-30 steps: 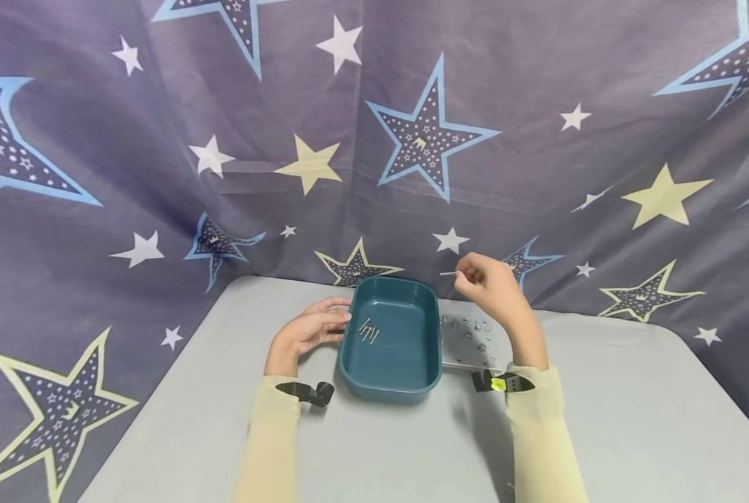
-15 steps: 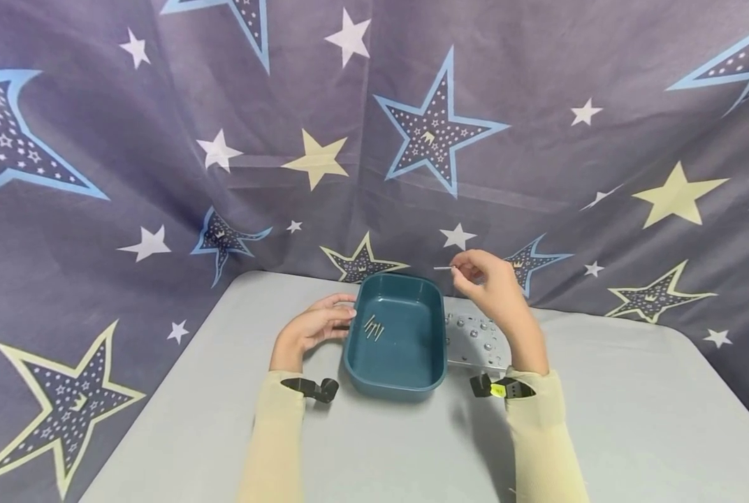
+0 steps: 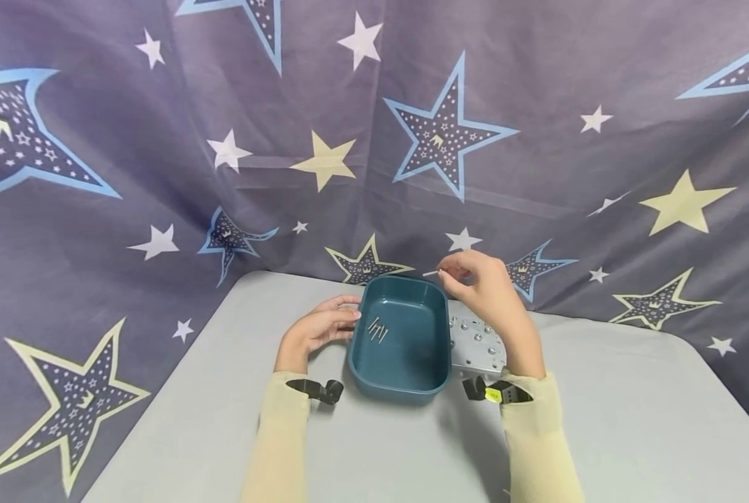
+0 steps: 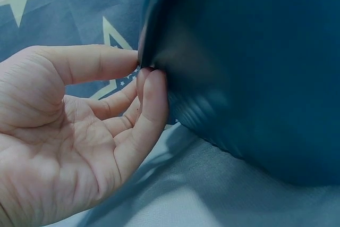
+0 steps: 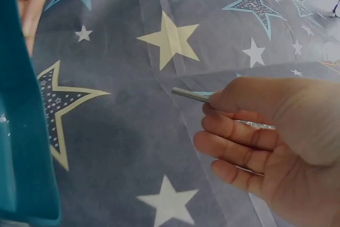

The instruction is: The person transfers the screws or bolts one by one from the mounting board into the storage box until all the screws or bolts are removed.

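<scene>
A deep teal plastic bin (image 3: 406,353) stands on the table, with several thin brass-coloured rods (image 3: 377,330) lying in its left part. My left hand (image 3: 321,325) pinches the bin's left rim between thumb and fingers, as the left wrist view (image 4: 101,115) shows close up. Over the bin's far right corner, my right hand (image 3: 478,279) pinches a short, thin metal rod (image 5: 190,95) between thumb and index finger. One end of the rod sticks out to the left, while the other is hidden in the fingertips.
Right of the bin lies a silver metal plate (image 3: 475,349) with several round studs and holes, partly covered by the right forearm. A star-patterned curtain (image 3: 374,140) hangs behind the grey table (image 3: 374,454).
My right hand has moved left with the rod, from above the metal plate to the bin's far right corner. The left hand keeps its hold on the rim. The head view has shifted slightly.
</scene>
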